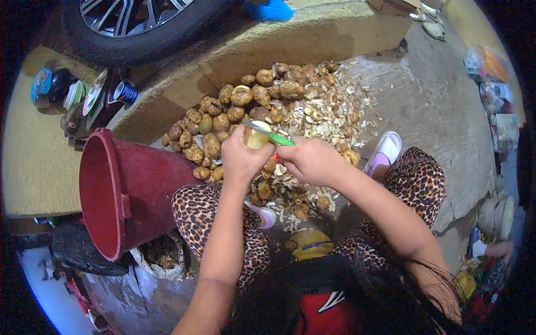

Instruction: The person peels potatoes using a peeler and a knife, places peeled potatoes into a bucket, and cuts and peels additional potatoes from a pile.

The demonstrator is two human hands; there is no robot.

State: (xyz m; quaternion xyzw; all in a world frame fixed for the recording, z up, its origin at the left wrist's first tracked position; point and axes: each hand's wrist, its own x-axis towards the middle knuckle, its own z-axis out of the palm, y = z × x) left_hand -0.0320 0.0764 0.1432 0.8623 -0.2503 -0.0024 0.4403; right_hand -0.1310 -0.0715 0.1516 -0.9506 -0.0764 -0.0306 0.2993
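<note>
My left hand is wrapped round a partly peeled potato, whose bare pale flesh shows on top. In my right hand is a knife with a green handle, its blade lying across the top of the potato. Below and beyond my hands spreads a pile of unpeeled brown potatoes on the ground. Pale peelings are heaped to the right of them and under my hands. A small red thing shows by my right fingers; I cannot make out what it is.
A large red bucket lies tilted at my left knee, its mouth facing left. Behind the pile runs a raised concrete ledge, with a car wheel above it. An open sack stands below the bucket. Bagged items line the right side.
</note>
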